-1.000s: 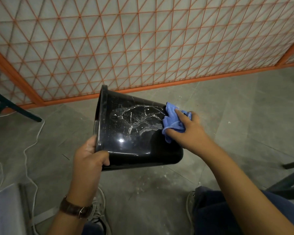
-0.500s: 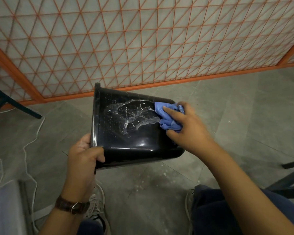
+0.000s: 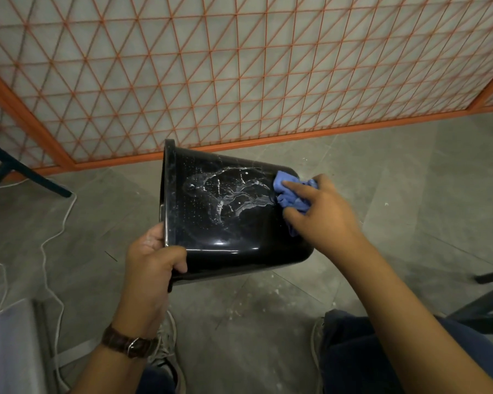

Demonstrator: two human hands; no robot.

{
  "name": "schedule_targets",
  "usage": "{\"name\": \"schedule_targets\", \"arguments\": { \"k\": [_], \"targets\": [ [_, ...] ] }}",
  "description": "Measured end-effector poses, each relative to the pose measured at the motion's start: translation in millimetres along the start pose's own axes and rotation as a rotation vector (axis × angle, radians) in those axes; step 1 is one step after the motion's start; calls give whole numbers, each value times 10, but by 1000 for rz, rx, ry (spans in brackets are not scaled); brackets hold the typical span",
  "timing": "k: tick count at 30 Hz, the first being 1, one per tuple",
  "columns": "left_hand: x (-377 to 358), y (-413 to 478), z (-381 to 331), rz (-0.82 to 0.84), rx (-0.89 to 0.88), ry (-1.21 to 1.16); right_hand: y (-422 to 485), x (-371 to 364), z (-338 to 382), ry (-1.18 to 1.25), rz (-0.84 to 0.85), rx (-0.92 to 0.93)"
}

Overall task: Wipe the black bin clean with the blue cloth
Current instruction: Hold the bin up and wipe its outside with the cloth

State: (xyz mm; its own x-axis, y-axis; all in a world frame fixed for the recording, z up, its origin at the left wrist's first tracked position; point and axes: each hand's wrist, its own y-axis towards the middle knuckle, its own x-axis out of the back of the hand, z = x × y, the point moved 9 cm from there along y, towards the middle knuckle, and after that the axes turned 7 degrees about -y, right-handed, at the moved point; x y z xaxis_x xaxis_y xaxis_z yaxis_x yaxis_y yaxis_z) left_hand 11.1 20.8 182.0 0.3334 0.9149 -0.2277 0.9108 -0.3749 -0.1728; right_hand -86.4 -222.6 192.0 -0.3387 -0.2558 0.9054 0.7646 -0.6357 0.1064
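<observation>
- A glossy black plastic bin (image 3: 228,220) is held on its side in the air above the grey tiled floor (image 3: 410,194), its open rim to our left and its base to our right, so the soiled wall faces up at us.
- Across that wall runs a white, streaky splash with fine specks around it; the lower part of the wall shines clean under a light. We judge the wiping barely begun.
- At the base end of the bin, a crumpled blue cloth (image 3: 292,191) is pressed against the wall, right at the edge of the splash.
- Our right hand (image 3: 322,211) is closed on the cloth, index finger stretched along it to bear down on the plastic.
- At the rim end of the bin, our left hand (image 3: 151,263) is clamped over the edge, thumb outside, steadying the bin against the push; a brown wristwatch (image 3: 128,341) sits on that wrist.
- Beyond the bin stands an orange wire-mesh fence (image 3: 239,81); to the bin's left a white cord (image 3: 44,245) trails over the floor.
</observation>
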Motion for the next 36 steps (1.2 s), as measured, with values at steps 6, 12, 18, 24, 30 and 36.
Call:
{"name": "schedule_targets", "arguments": {
  "k": [6,12,18,24,30,36],
  "targets": [
    [-105,-19,63,61,-4,54,-117,-147,205,135,38,117],
    [-89,-40,81,9,36,-1,-16,-38,62,65,-35,58],
    [-136,-49,99,53,5,42,-119,-280,237,139,127,174],
    [-60,-18,154,4,37,-28,63,-173,-23,25,135,19],
    [-133,-51,105,22,-8,6,-110,-234,312,138,145,219],
    [-39,-17,129,-15,21,-24,59,-104,38,62,80,35]
  ]
}}
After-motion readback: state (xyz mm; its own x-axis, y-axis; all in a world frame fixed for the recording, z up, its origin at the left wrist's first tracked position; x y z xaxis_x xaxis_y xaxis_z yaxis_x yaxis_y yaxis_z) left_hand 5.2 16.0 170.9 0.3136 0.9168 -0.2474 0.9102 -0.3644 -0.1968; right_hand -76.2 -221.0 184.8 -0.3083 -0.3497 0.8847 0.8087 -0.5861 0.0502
